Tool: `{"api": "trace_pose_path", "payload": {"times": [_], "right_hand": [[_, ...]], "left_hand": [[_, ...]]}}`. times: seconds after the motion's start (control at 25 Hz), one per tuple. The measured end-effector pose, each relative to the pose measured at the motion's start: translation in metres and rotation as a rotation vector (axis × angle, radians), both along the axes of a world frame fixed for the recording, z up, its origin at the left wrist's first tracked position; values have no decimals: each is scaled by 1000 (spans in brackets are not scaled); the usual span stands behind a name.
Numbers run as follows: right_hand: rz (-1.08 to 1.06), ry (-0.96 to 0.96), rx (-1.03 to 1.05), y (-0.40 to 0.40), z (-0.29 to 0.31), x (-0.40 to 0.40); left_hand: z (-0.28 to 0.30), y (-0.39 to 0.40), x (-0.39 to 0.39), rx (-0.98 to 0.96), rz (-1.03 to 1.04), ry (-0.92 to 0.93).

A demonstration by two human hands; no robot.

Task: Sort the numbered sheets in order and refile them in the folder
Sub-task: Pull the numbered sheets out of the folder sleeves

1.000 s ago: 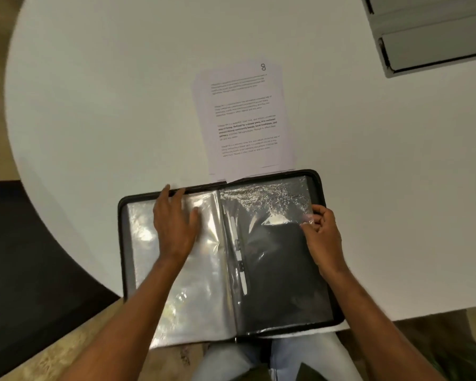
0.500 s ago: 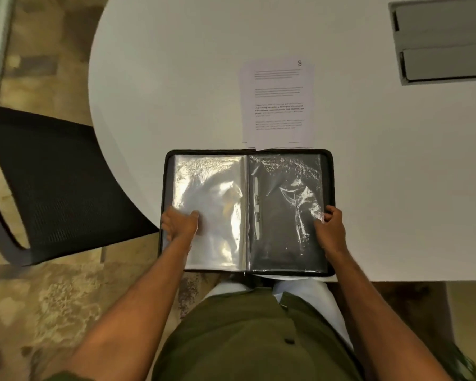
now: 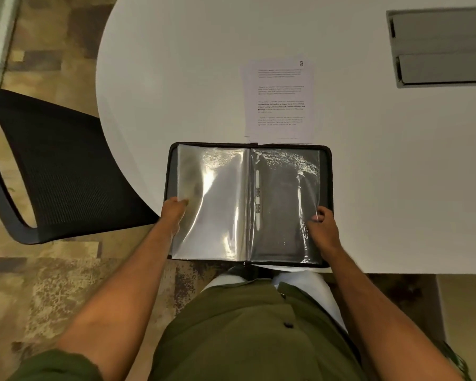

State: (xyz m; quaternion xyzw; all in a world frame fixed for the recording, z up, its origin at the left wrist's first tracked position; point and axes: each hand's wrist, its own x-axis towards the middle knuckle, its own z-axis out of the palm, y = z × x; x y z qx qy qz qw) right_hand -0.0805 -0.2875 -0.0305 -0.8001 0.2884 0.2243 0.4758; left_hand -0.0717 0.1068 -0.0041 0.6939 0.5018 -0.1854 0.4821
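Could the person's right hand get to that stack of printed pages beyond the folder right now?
Probably yes, but not at once. The stack of sheets lies uncovered on the table, just past the open folder, nothing between. But the right hand is pinching a plastic sleeve and must let go first.

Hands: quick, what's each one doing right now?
Left hand: grips the left edge of the folder.
Right hand: pinches the right-hand plastic sleeve.

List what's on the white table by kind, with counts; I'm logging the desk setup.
Open black folder with clear sleeves: 1
Stack of printed sheets: 1 stack; number of sheets cannot be told
Grey recessed panel in the white table: 1
Total: 3
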Motion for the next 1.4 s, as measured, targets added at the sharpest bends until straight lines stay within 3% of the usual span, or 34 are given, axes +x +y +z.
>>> {"api": "trace_pose_path", "payload": {"times": [0.24,0.4,0.72,1.0,1.4], "right_hand": [[-156,38,33,-1,-5,-1],[-220,35,31,0,-7,0],[-257,47,46,0,-11,-6],[-305,34,67,-1,-7,-7],[-285,7,28,3,11,-16]], "left_hand": [[18,-9,-8,-166,-20,-162],[34,-23,-7,-444,-8,-257],[51,-92,14,-793,-184,-275],[20,-149,29,-686,-367,-140],[12,-176,32,-510,-771,-121]]}}
